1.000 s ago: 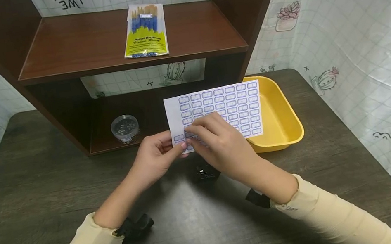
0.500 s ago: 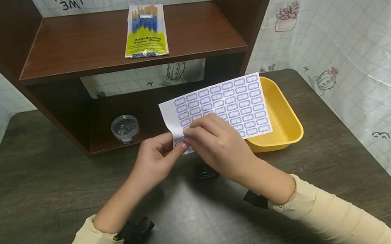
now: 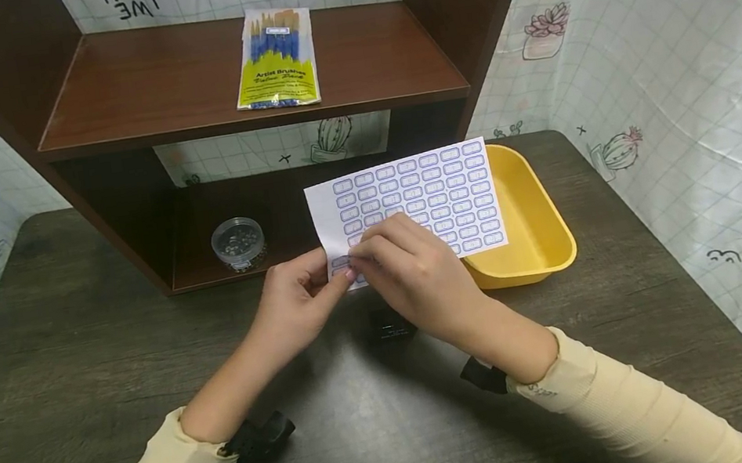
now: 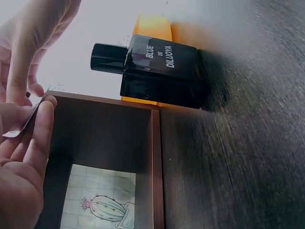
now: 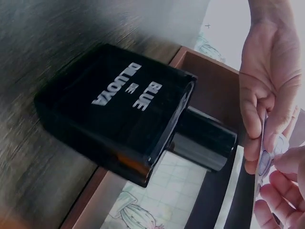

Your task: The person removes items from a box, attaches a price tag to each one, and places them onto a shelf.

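Observation:
A white sheet of blue-framed label stickers is held up above the table, its left margin slightly curved. My left hand grips its lower left corner between thumb and fingers. My right hand pinches at the labels close to that corner, its fingertips near the left thumb; whether a label has lifted is hidden. In the left wrist view the sheet shows only as a thin edge. Below the hands stands a black perfume bottle lettered "BLUE DE DILUOYA", upright on the table; in the head view it is mostly dark.
A yellow tray sits behind the sheet at right. The brown shelf unit at the back bears a pack of artist brushes on its upper shelf. A round clear container of small pieces stands on the lower shelf.
The sheet's right end tilted up and spread right half a second ago, then drew back slightly left. Its left margin bent, then flattened somewhat. Both hands stay nearly in place.

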Available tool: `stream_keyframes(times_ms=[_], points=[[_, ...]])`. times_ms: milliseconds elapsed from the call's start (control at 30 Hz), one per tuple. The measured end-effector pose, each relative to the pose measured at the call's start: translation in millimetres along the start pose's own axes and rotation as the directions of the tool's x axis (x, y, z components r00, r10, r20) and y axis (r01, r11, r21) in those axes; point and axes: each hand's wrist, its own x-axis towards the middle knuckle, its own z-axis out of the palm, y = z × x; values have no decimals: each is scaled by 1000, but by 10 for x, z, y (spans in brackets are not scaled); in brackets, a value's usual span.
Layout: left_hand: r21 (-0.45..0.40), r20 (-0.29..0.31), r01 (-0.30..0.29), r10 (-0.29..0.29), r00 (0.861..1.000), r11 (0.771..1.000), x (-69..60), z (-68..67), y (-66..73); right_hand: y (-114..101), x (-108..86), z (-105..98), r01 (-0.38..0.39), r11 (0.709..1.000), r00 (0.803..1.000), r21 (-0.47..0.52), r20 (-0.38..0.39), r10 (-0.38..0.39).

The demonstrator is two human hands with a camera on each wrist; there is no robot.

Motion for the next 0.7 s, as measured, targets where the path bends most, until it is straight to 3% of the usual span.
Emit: stream_keyframes(times_ms=[300,533,700], points=[[20,-29,14,-13,999,1000,3,-23,6,-15,4,9,-111,990,992,88,67,105],[69,-47,-2,5,999,998,-4,-36,-14,-28,2,5,-153,978,985,145,107,138],[91,-78,26,-19,997,996,-20,-70,-52,-24,-4,-18,-183,961,980,207,121,161]])
